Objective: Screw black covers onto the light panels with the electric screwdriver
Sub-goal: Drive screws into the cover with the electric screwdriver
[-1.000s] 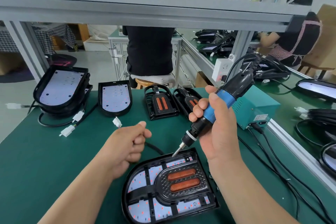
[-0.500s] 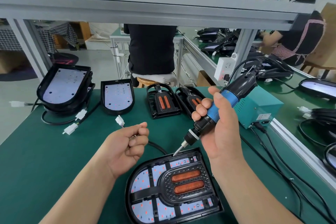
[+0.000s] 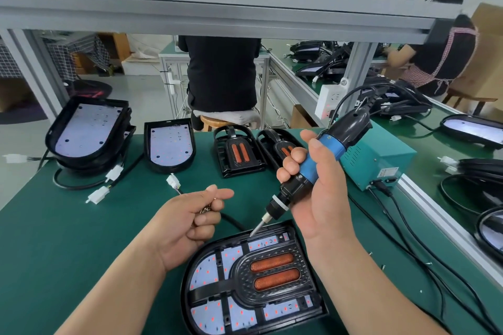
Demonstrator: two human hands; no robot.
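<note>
From the head view, the left hand (image 3: pixel 187 223) has loosened out of the tight fist of 1 second ago. Thumb and index finger now push forward, and the other fingers curl round a small cluster of brassy screws (image 3: pixel 206 209). I read that as 1 screw being fed out for the next hole.

The right hand (image 3: pixel 321 198) keeps its full wrap on the electric screwdriver (image 3: pixel 330 147), and the bit (image 3: pixel 257 229) has barely moved, tilted down just above the far edge of the light panel (image 3: pixel 202 275). That panel lies on the green mat (image 3: pixel 54 239) nearest the person. The black cover (image 3: pixel 239 279) sits on it but is probably not yet fully fastened.

The cover is glossy moulded plastic, ribbed, with 2 orange coiled slots. The board under it is pale and dotted red. The driver has a blue barrel and a black collar. Beyond lie 2 spare covers (image 3: pixel 239 152), bare panels (image 3: pixel 171 144) and a teal power box (image 3: pixel 381 158).
</note>
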